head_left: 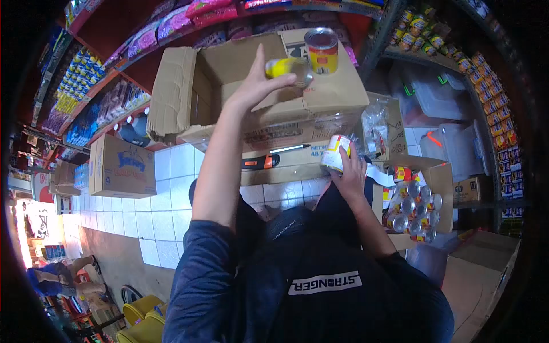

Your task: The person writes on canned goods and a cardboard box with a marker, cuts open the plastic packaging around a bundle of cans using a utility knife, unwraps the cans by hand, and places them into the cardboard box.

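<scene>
My left hand (254,86) is at the open cardboard box (171,91), gripping a yellow can (281,67) that is tilted on its side and slightly blurred. Just right of it, a red and yellow can (323,52) stands upright on the box's closed flap. Lower down, my right hand (350,174) has its fingers wrapped round a white, yellow and red can (336,153). Close to that hand, on the right, a smaller open box (439,177) holds several cans (418,210), their metal ends showing.
A box cutter (260,162) lies on cardboard before the large box. Another carton (121,167) stands on the tiled floor at left. Stocked shelves line both sides and the back. Plastic bins (426,94) sit at right. A person (63,277) is at lower left.
</scene>
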The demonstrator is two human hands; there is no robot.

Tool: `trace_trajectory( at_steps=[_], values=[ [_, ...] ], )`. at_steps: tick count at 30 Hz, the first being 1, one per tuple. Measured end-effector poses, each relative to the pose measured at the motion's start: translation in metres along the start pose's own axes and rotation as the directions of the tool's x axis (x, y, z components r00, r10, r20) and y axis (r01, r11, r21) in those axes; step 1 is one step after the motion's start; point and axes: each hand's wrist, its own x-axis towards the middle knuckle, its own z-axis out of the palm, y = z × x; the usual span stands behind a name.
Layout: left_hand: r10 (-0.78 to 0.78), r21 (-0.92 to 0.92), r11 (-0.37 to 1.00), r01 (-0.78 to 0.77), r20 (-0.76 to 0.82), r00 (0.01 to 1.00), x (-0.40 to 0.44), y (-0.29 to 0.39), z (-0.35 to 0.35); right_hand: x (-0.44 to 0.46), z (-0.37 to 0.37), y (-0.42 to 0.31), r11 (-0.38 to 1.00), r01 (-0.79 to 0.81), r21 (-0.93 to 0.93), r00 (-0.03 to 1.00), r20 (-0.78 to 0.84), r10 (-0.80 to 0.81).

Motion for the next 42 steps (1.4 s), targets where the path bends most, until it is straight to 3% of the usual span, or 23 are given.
trace_trajectory(
  at_steps=[1,2,3,5,8,12,15,17,21,24,26,27,28,29,30,32,33,35,36,39,40,42],
  values=[
    [-0.008,-0.047,0.999,0.008,0.011,1.0,0.016,0.011,0.0,0.0,0.0,0.0,1.0,0.004,0.012,1.0,-0.006,-0.003],
    [0.007,0.099,0.995,-0.012,0.049,0.999,0.05,-0.033,0.003,-0.002,0.0,0.0,1.0,0.008,0.022,1.0,-0.011,-0.008],
    [-0.152,0.04,0.988,0.147,0.202,0.968,0.044,-0.011,0.006,-0.001,-0.001,0.001,0.999,0.02,0.032,1.0,-0.018,-0.02],
    [-0.033,0.249,0.967,-0.046,0.303,0.952,0.078,-0.06,0.025,-0.001,-0.002,-0.001,1.0,0.007,0.018,1.0,-0.008,-0.006],
    [0.007,0.276,0.957,-0.095,0.303,0.953,0.098,-0.09,0.034,-0.002,-0.005,-0.003,1.0,-0.011,-0.004,1.0,0.013,0.011],
    [-0.185,0.302,0.945,0.123,0.189,0.964,0.082,-0.051,0.016,0.0,-0.004,0.0,0.999,0.03,-0.014,1.0,0.001,-0.03],
    [-0.072,0.389,0.921,0.033,0.088,0.993,0.087,-0.073,0.014,0.005,-0.005,0.001,0.999,0.047,-0.015,0.999,0.006,-0.047],
    [0.084,0.556,0.831,-0.022,-0.087,0.993,0.093,-0.081,0.013,0.002,-0.004,0.001,0.999,0.042,-0.018,0.999,0.011,-0.042],
    [0.452,0.641,0.752,-0.154,-0.331,0.828,0.075,-0.043,0.012,0.0,0.001,-0.002,1.0,0.023,-0.004,0.997,-0.067,-0.023],
    [0.662,0.478,0.736,-0.48,-0.358,0.659,0.025,0.01,0.01,-0.003,-0.006,-0.004,0.999,-0.027,0.047,0.993,-0.116,0.032],
    [0.461,0.177,0.886,-0.429,-0.244,0.853,-0.043,0.032,0.021,-0.008,-0.005,0.003,0.996,-0.024,0.089,0.995,-0.092,0.033],
    [0.49,0.164,0.869,-0.467,-0.15,0.859,-0.069,0.021,0.032,-0.01,-0.005,0.006,0.994,-0.019,0.112,0.997,-0.076,0.028],
    [0.305,0.004,0.952,-0.305,0.03,0.952,-0.1,0.017,0.042,-0.009,-0.007,0.006,0.994,0.007,0.108,0.998,-0.07,0.001],
    [0.462,0.047,0.884,-0.466,0.069,0.884,-0.117,-0.004,0.055,-0.008,-0.008,0.007,0.994,0.032,0.105,0.998,-0.062,-0.025],
    [0.336,-0.013,0.942,-0.336,0.102,0.936,-0.139,-0.01,0.065,-0.007,-0.01,0.006,0.993,0.054,0.102,0.997,-0.053,-0.049],
    [0.06,-0.312,0.949,-0.033,0.078,0.995,-0.168,-0.066,0.095,-0.005,-0.013,0.006,0.982,0.064,0.179,0.997,-0.057,-0.054],
    [0.052,-0.243,0.97,-0.026,0.103,0.993,-0.176,-0.081,0.1,-0.005,-0.016,0.005,0.974,0.065,0.217,0.997,-0.057,-0.054],
    [0.032,-0.101,0.995,-0.017,0.155,0.987,-0.185,-0.106,0.106,-0.003,-0.023,0.008,0.924,-0.002,0.383,0.999,-0.046,0.021],
    [-0.014,-0.148,0.988,0.051,0.245,0.969,-0.186,-0.127,0.11,-0.002,-0.027,0.008,0.886,-0.036,0.462,0.998,-0.037,0.06],
    [0.054,-0.098,0.995,-0.036,0.196,0.979,-0.181,-0.098,0.111,0.002,-0.071,-0.009,0.546,-0.392,0.74,0.92,0.301,0.252],
    [0.146,-0.082,0.988,-0.129,0.261,0.954,-0.176,-0.086,0.113,-0.001,-0.071,-0.004,0.461,-0.329,0.824,0.944,0.27,0.192],
    [0.319,-0.068,0.946,-0.318,0.385,0.866,-0.162,-0.065,0.115,-0.01,-0.08,-0.008,0.268,-0.377,0.887,0.926,0.35,0.144]
  ],
)
